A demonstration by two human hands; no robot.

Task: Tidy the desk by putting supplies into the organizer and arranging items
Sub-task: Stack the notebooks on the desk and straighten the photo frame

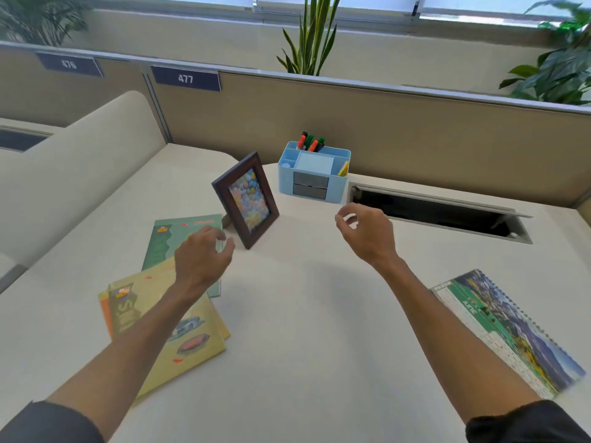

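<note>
A light blue organizer [315, 187] stands at the back of the desk with several markers [309, 142] upright in its rear slot and yellow items in its right compartment. A dark wooden picture frame [245, 199] stands tilted just left of it. My left hand [201, 255] hovers above a green booklet [163, 244], close to the frame's lower left corner, fingers loosely curled and holding nothing. My right hand [367, 233] hangs in the air in front of the organizer, fingers relaxed and empty. A yellow booklet [192, 334] lies overlapping the green one under my left forearm.
A spiral-bound calendar [511, 327] lies flat at the right edge of the desk [303, 314]. An open cable hatch [441, 209] is cut into the desk behind my right hand. A beige partition [383, 129] closes off the back, with plants beyond it.
</note>
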